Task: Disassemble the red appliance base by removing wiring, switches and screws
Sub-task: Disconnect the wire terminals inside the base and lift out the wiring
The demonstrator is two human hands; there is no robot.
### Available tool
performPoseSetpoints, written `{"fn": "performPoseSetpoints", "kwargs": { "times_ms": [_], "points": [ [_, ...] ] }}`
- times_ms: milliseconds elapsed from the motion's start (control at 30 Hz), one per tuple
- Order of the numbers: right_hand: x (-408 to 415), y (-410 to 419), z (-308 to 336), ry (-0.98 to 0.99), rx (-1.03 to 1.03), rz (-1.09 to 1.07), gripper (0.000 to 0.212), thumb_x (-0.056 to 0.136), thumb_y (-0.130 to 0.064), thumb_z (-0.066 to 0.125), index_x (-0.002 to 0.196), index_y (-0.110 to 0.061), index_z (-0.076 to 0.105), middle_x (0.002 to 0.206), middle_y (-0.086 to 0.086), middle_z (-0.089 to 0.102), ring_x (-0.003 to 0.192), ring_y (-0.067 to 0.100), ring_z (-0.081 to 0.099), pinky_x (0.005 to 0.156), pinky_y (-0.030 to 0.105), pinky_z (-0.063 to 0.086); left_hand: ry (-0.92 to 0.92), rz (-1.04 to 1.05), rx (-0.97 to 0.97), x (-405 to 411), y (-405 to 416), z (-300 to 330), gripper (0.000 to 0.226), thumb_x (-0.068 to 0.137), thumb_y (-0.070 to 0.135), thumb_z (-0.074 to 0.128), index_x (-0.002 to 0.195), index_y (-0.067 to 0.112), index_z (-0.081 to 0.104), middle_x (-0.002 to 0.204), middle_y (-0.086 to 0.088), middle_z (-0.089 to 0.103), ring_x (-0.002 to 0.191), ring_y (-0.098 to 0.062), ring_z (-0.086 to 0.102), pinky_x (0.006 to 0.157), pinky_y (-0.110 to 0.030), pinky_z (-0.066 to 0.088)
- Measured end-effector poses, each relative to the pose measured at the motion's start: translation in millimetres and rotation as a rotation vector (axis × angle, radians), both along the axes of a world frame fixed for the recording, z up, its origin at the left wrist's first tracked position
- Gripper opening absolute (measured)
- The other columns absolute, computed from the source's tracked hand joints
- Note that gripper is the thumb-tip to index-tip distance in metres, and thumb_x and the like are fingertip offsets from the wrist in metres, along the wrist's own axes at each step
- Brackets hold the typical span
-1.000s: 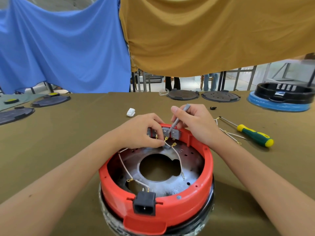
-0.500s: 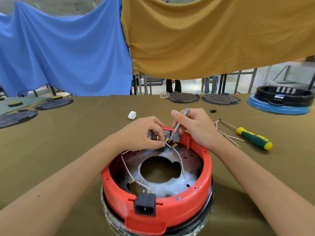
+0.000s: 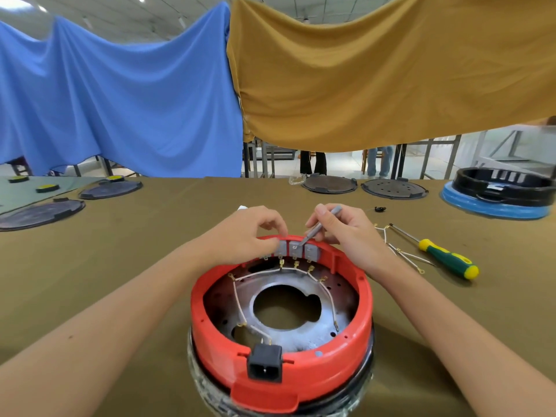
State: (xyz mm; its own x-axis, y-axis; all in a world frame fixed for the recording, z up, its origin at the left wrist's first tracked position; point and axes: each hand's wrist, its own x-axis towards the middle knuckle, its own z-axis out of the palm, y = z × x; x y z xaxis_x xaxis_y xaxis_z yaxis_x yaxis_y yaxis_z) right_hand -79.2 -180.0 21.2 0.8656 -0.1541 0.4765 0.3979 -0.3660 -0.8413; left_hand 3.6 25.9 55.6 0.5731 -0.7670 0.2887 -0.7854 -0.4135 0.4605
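The red appliance base point(image 3: 355, 341) stands open side up in front of me, with a black power socket point(image 3: 264, 364) in its near rim. White wires point(image 3: 326, 291) with brass terminals run across its metal floor. Grey switches point(image 3: 296, 251) sit in a row inside the far rim. My left hand point(image 3: 249, 233) pinches the leftmost switch with curled fingers. My right hand point(image 3: 346, 227) grips a thin grey metal tool point(image 3: 319, 227), whose tip touches the middle switch.
A green and yellow screwdriver point(image 3: 445, 258) and loose removed wires point(image 3: 400, 251) lie right of the base. Dark round plates point(image 3: 329, 185) line the table's far edge, a blue and black base point(image 3: 499, 194) stands far right, more plates point(image 3: 42, 212) far left.
The head camera has tilted up. My left hand rose from the wire terminals to the top of the leftmost switch. The grey switches and terminals below them now show more.
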Motion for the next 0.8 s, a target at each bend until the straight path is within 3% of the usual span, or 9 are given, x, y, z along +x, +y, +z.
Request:
{"fn": "performPoseSetpoints", "kwargs": {
  "times_ms": [133, 233, 300, 433, 567, 700, 800],
  "points": [
    [-0.5, 0.1, 0.6, 0.002, 0.001, 0.009, 0.047, 0.093, -0.05, 0.051, 0.087, -0.006, 0.069, 0.067, -0.006, 0.066, 0.072, 0.013, 0.063, 0.074, 0.031, 0.055, 0.122, 0.203, 0.272, -4.2, 27.0, 9.8, 0.039, 0.089, 0.023, 0.06, 0.126, 0.027, 0.047, 0.123, 0.004, 0.057, 0.111, -0.012, 0.057, 0.097, -0.03, 0.047],
    [-2.2, 1.2, 1.3, -0.008, 0.003, 0.005, 0.046, 0.093, -0.049, 0.052, 0.087, -0.006, 0.069, 0.068, -0.006, 0.067, 0.074, 0.023, 0.065, 0.078, 0.037, 0.056, 0.225, 0.358, 0.437, -16.1, 44.6, 10.8, 0.03, 0.09, 0.022, 0.051, 0.12, 0.027, 0.046, 0.113, -0.002, 0.063, 0.096, -0.023, 0.066, 0.08, -0.038, 0.058],
    [-4.4, 2.6, 1.8, -0.005, 0.023, -0.005, 0.046, 0.093, -0.047, 0.052, 0.086, -0.005, 0.069, 0.069, -0.005, 0.068, 0.077, 0.03, 0.066, 0.081, 0.042, 0.057, 0.239, 0.387, 0.412, -24.9, 49.0, 10.3, 0.029, 0.09, 0.014, 0.043, 0.115, 0.027, 0.051, 0.106, -0.004, 0.065, 0.086, -0.024, 0.067, 0.064, -0.034, 0.059],
    [-12.9, 2.5, 3.6, -0.008, 0.036, -0.039, 0.04, 0.098, -0.038, 0.052, 0.086, -0.004, 0.069, 0.065, -0.006, 0.066, 0.076, 0.024, 0.068, 0.078, 0.039, 0.058, 0.175, 0.355, 0.353, -21.3, 46.4, 11.9, 0.043, 0.09, 0.004, 0.045, 0.124, 0.027, 0.06, 0.117, -0.003, 0.066, 0.1, -0.024, 0.065, 0.086, -0.041, 0.057],
    [-25.0, -5.2, 7.6, -0.043, 0.109, -0.075, 0.036, 0.099, -0.034, 0.055, 0.086, -0.005, 0.071, 0.066, -0.003, 0.067, 0.069, 0.014, 0.068, 0.074, 0.033, 0.062, 0.129, 0.272, 0.309, -6.4, 30.8, 12.0, 0.045, 0.09, 0.006, 0.051, 0.123, 0.033, 0.066, 0.12, 0.005, 0.065, 0.107, -0.018, 0.061, 0.095, -0.035, 0.051],
    [-27.1, -6.4, 8.0, -0.027, 0.091, -0.103, 0.025, 0.102, -0.027, 0.053, 0.093, -0.01, 0.071, 0.079, -0.004, 0.073, 0.078, 0.01, 0.069, 0.076, 0.026, 0.059, 0.104, 0.301, 0.09, 12.2, 7.3, 1.2, 0.021, 0.089, 0.025, 0.07, 0.109, 0.027, 0.066, 0.105, 0.006, 0.066, 0.105, -0.016, 0.061, 0.085, -0.025, 0.044],
    [-25.7, -3.9, 4.9, -0.008, 0.009, -0.146, 0.022, 0.104, -0.023, 0.05, 0.097, -0.016, 0.069, 0.089, -0.003, 0.075, 0.087, 0.006, 0.071, 0.07, 0.013, 0.051, 0.205, 0.329, -0.063, 14.8, 0.5, 1.2, 0.032, 0.087, 0.044, 0.069, 0.111, 0.025, 0.058, 0.107, 0.006, 0.065, 0.096, -0.013, 0.062, 0.071, -0.023, 0.044]
  ]
}}
